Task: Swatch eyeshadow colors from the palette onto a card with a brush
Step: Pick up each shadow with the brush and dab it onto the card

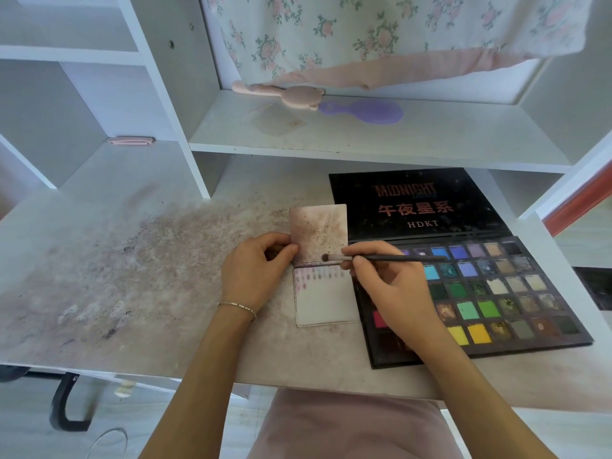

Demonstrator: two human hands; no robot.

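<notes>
Pinching the thin, light brush (384, 258) near its metal collar, my right hand (387, 286) hovers its soft tip over the flimsy card (326, 303). My left hand (255, 276) pinches the card's upper flap; the palette (516, 286), powders crumbly, touches its right edge.

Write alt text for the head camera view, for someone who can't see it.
A person's right hand holds a makeup brush with its tip over a small folded card, which the left hand steadies, beside an open eyeshadow palette on a powder-stained white desk.
</notes>
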